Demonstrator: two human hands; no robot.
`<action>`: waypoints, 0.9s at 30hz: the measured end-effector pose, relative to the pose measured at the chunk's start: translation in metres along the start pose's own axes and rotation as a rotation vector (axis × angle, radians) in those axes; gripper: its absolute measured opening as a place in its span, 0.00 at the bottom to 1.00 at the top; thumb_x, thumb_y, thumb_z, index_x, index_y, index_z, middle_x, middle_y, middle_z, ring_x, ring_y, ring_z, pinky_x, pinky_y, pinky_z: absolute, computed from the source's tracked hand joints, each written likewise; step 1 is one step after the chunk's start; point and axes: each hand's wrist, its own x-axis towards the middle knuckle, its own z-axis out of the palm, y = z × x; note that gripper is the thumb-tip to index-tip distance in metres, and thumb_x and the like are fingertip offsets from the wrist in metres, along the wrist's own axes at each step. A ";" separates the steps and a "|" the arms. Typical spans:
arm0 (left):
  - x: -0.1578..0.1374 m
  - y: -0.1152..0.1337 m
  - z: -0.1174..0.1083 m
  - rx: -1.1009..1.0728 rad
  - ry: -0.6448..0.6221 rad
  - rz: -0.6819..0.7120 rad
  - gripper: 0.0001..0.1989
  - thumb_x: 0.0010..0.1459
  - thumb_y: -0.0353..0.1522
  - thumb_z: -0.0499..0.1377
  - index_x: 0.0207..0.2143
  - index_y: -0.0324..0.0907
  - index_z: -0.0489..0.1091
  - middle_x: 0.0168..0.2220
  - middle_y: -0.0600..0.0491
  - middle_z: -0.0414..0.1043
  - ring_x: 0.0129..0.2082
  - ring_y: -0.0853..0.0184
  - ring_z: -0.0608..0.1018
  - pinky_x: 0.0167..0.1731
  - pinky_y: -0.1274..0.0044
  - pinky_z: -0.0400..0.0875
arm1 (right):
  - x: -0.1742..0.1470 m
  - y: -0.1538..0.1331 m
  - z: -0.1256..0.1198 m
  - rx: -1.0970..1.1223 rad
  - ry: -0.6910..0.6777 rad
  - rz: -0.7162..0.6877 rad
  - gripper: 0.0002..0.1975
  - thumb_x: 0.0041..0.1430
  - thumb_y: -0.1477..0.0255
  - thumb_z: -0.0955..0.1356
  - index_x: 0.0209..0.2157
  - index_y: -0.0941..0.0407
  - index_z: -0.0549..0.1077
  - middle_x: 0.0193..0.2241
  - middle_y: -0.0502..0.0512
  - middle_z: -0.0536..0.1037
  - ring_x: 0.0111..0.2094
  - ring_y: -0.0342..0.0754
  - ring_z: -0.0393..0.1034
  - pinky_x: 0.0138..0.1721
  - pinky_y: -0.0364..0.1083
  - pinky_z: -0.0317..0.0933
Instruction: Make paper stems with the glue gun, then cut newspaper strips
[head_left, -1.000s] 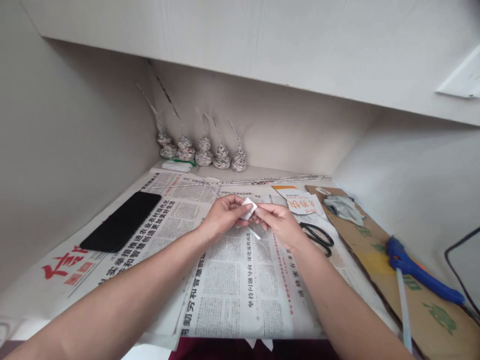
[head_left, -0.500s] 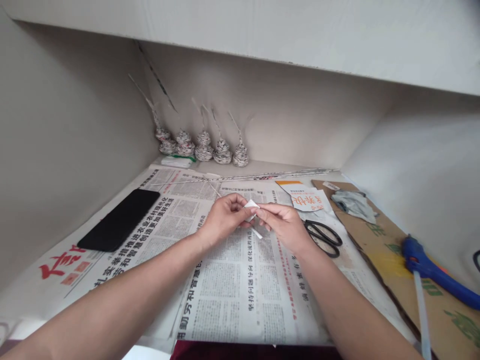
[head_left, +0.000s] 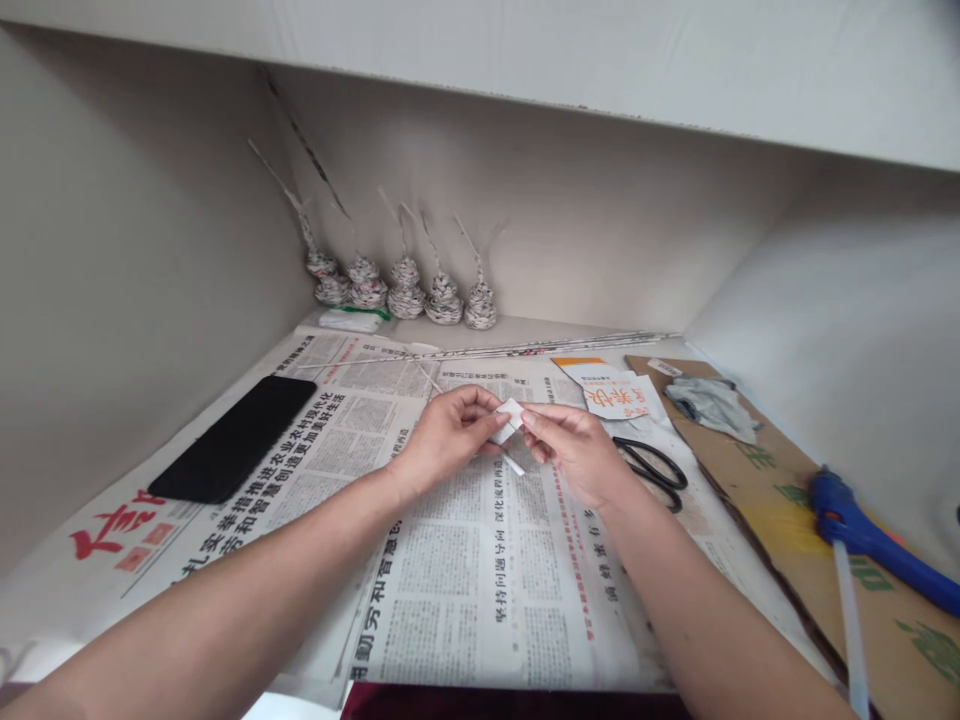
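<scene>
1. Because the white piece [head_left: 508,420] was so small, both hands met at it, fingertips only, probably so its face could be seen; it was above the newspaper [head_left: 442,570].
2. The left hand [head_left: 454,430] pinched the piece's left side between thumb and fingers, apparently to steady it.
3. The right hand [head_left: 574,445] was narrowed to thumb and forefinger on its right edge, which seemed suited to fine handling.
4. Just below the white piece poked a thin white stick [head_left: 514,463]; whether the left fingers gripped it, I could not tell.
5. Right of the white piece lay black-handled scissors [head_left: 660,478], partly hidden by the right arm but within easy reach.
6. Well left of it rested a black slab [head_left: 234,440], likely a phone, out of the hands' way.
7. Beyond it, long thin sticks [head_left: 525,348] lay crosswise, perhaps kept together as stock.
8. Farther beyond and to its left, five woven gourd shapes [head_left: 406,290] stood in a row, presumably set aside.
9. Well right of it, a blue glue gun [head_left: 870,535] lay on cardboard [head_left: 750,510], possibly to catch drips.
</scene>
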 end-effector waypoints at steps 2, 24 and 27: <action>0.000 -0.001 0.000 0.013 0.011 0.002 0.16 0.51 0.42 0.66 0.35 0.40 0.69 0.32 0.52 0.75 0.29 0.68 0.78 0.28 0.77 0.76 | 0.000 -0.001 0.000 -0.008 0.005 0.006 0.14 0.52 0.62 0.73 0.39 0.53 0.82 0.22 0.48 0.71 0.21 0.39 0.60 0.23 0.42 0.53; -0.003 -0.002 0.005 0.151 0.037 -0.010 0.13 0.51 0.30 0.64 0.39 0.41 0.68 0.26 0.55 0.75 0.27 0.66 0.79 0.29 0.74 0.77 | 0.004 0.004 0.005 0.049 0.154 0.017 0.15 0.44 0.61 0.76 0.29 0.58 0.80 0.22 0.51 0.73 0.24 0.42 0.62 0.18 0.39 0.51; -0.004 0.000 0.005 0.141 0.013 -0.036 0.09 0.53 0.33 0.63 0.37 0.40 0.70 0.29 0.53 0.75 0.29 0.66 0.79 0.29 0.75 0.77 | 0.003 0.005 0.006 0.055 0.167 0.009 0.15 0.44 0.61 0.77 0.27 0.58 0.79 0.20 0.50 0.72 0.22 0.40 0.61 0.17 0.39 0.50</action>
